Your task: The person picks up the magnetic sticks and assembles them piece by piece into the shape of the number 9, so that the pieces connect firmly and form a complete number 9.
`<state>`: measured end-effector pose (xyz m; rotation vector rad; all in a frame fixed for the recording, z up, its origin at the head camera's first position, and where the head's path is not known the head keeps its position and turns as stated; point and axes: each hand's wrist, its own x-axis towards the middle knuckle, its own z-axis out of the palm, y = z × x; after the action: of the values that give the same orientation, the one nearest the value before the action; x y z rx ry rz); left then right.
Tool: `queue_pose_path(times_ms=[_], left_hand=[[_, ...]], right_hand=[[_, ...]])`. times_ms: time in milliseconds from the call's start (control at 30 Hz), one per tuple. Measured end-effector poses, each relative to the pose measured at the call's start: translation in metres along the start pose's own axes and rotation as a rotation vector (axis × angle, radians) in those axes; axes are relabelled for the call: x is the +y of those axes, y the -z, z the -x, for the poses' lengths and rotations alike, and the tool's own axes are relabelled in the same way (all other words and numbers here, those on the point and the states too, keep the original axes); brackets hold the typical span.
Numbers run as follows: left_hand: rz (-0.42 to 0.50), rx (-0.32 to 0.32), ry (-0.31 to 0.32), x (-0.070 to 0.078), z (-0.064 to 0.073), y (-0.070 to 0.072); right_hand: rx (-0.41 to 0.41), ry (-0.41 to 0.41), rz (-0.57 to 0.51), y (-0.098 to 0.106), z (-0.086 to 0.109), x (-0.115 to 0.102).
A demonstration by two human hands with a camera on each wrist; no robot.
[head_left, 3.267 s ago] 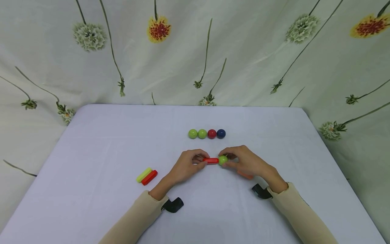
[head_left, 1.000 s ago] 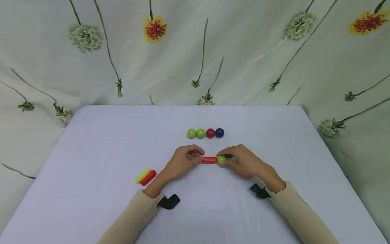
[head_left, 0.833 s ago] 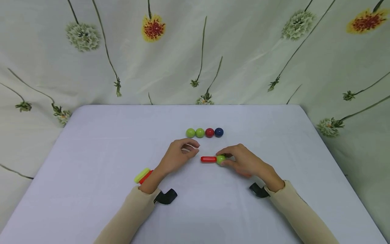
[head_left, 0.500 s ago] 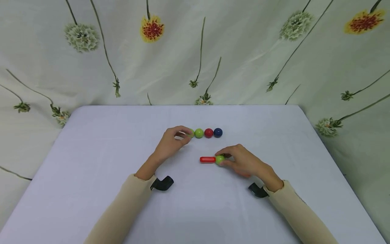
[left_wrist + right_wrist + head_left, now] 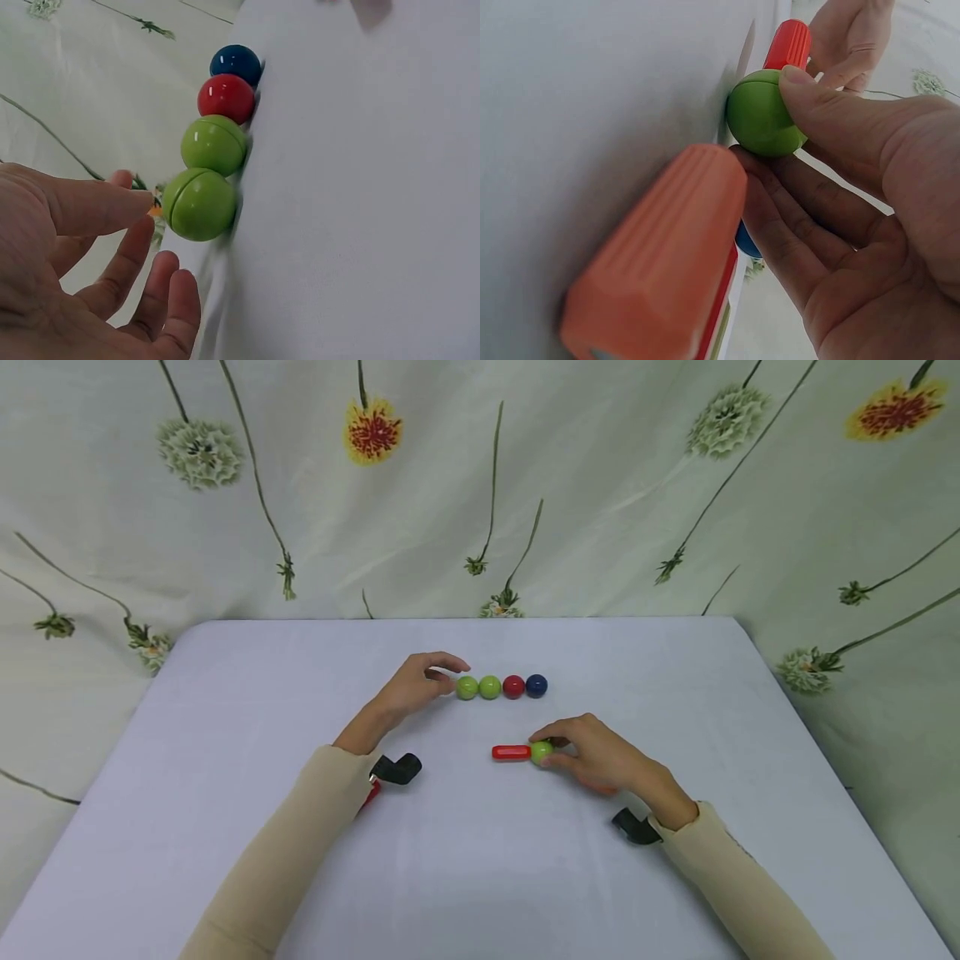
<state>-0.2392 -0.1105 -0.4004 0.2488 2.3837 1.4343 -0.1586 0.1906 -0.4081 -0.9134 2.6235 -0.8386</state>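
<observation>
My right hand (image 5: 600,756) pinches a green ball (image 5: 541,752) between thumb and fingers. A red ribbed rod (image 5: 512,752) lies end-on against that ball, pointing left on the table. My left hand (image 5: 416,687), fingers apart and holding nothing, hovers at the left end of a row of balls. That row runs green ball (image 5: 467,687), second green ball (image 5: 490,687), red ball (image 5: 513,686), dark blue ball (image 5: 536,686). In the left wrist view the thumb is close beside the nearest green ball (image 5: 201,205); I cannot tell whether it touches.
An orange ribbed rod (image 5: 660,255) lies under the right hand, with more red and green pieces partly hidden behind it. Another red rod (image 5: 371,794) shows from under the left sleeve. A white cloth covers the table (image 5: 480,868); a flowered curtain (image 5: 600,485) hangs behind.
My left hand has let go of the red rod and moved up and left to the row of balls. Its sleeve now covers the yellow-green rod. The right hand keeps its pinch.
</observation>
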Motion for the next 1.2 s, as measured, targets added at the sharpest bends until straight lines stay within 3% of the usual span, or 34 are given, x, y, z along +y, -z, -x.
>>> queue_pose_path(times_ms=[267,433,800,1200], left_hand=[[0.054,-0.047,0.045,-0.008,-0.009,-0.002],[0.077,-0.064,0.029,-0.011,-0.010,-0.003],[0.014,-0.044,0.022,-0.015,-0.009,-0.007],[-0.021,-0.041,-0.003,-0.010,-0.004,-0.006]], right_hand=[[-0.001,-0.004,0.002,0.001,0.000,0.000],[0.001,-0.005,0.010,0.002,0.000,0.000],[0.002,-0.001,-0.003,0.000,0.001,0.000],[-0.002,-0.006,0.002,0.000,0.000,-0.001]])
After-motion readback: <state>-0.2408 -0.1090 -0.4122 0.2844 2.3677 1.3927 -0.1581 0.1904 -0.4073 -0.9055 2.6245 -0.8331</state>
